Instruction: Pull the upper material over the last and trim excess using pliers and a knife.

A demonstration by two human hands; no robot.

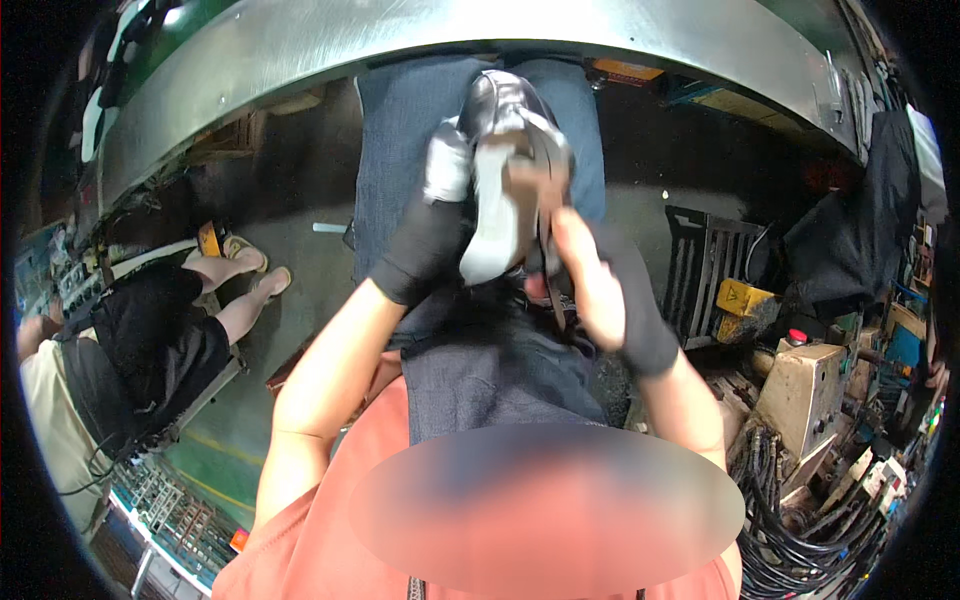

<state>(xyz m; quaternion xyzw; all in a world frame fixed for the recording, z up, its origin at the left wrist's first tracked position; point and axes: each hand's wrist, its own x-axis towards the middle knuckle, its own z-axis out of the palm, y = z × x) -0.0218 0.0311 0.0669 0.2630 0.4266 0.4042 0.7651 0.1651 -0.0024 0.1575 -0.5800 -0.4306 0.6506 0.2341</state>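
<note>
A shoe (505, 105) with a dark, shiny upper lies over my lap, toe pointing away from me. A pale grey, sole-shaped piece (492, 225) shows along its left side. My left hand (435, 215), in a black glove with white wrapping on the thumb side, grips the shoe's left edge. My right hand (590, 275), with a black band at the wrist, is curled close to the shoe's right rear side. A narrow brown strip (548, 190) runs from the shoe toward its fingers. Motion blur hides what exactly these fingers pinch.
A dark blue cloth (385, 150) covers my legs. Beyond my knees curves a metal bench edge (400, 30). A seated person (140, 350) is at the left. To the right stand a black slatted plastic piece (705, 270), a yellow box (745, 305), a control box (800, 395) and coiled black cables (790, 530).
</note>
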